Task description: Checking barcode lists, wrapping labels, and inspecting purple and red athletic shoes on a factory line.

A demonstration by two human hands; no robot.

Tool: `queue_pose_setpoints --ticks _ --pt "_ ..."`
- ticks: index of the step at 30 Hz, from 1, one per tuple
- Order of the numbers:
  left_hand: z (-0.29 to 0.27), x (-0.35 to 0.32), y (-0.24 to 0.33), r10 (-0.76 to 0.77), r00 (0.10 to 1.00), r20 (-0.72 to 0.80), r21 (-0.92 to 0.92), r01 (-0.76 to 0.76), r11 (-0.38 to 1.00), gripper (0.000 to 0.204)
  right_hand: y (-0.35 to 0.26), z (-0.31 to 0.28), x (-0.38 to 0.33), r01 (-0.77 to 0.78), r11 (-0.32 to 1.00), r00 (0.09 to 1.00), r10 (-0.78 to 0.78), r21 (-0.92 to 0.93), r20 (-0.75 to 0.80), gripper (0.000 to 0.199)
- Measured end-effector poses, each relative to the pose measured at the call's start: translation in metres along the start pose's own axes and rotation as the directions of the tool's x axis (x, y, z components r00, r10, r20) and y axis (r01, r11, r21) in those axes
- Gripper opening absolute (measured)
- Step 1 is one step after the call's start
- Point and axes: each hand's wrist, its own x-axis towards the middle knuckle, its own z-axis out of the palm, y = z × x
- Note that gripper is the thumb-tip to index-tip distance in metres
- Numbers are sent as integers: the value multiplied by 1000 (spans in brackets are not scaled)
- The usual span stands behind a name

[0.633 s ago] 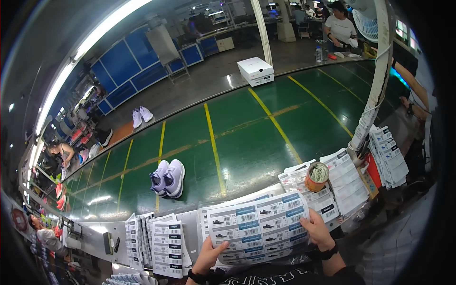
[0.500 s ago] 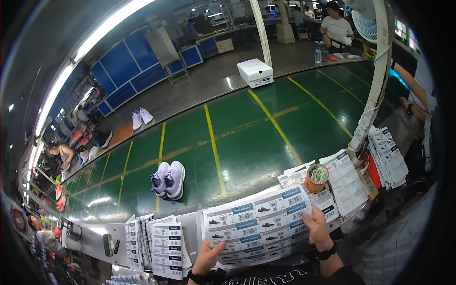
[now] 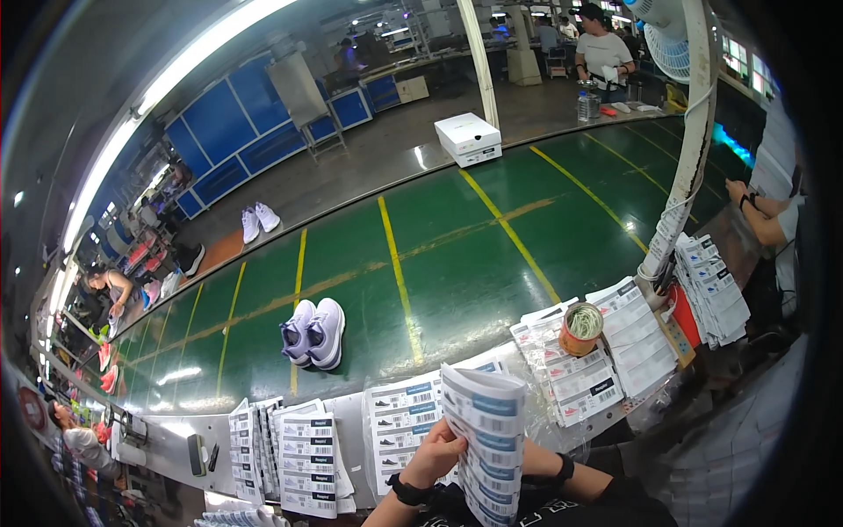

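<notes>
My left hand (image 3: 439, 455) is closed on the left edge of a printed label sheet (image 3: 485, 430), which is folded over and stands upright. Behind it, my right hand (image 3: 536, 458) meets the other side of the fold; the sheet hides its fingers. Blue and white label blocks with small shoe pictures cover the paper. Beneath and to the left lie more flat label sheets (image 3: 399, 430) of the same pattern. Just right of my hands, an open tin (image 3: 580, 329) of pale rubber-band-like loops rests on label stacks (image 3: 584, 386).
Ahead runs a green conveyor belt (image 3: 457, 290) with yellow lines. On it stand lavender sneakers (image 3: 314, 334); a white shoebox (image 3: 468, 139) sits at its far edge. Folded label bundles (image 3: 307, 457) lie at left. A pale post (image 3: 680, 206) rises at right, near a co-worker's arms (image 3: 760, 211).
The sheet, spread wide between both hands before, is now folded and upright. My right hand has come left behind it, and the left hand has moved inward and to the right.
</notes>
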Motion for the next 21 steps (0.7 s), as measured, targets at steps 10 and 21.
queue_pose_setpoints --ticks 10,21 --pt "3 -3 13 -6 998 -63 94 11 996 44 -18 -44 -4 39 989 923 18 140 -385 48" --pt "21 -7 4 -70 978 -198 141 99 985 77 -36 -45 5 30 999 926 -32 -13 -376 37"
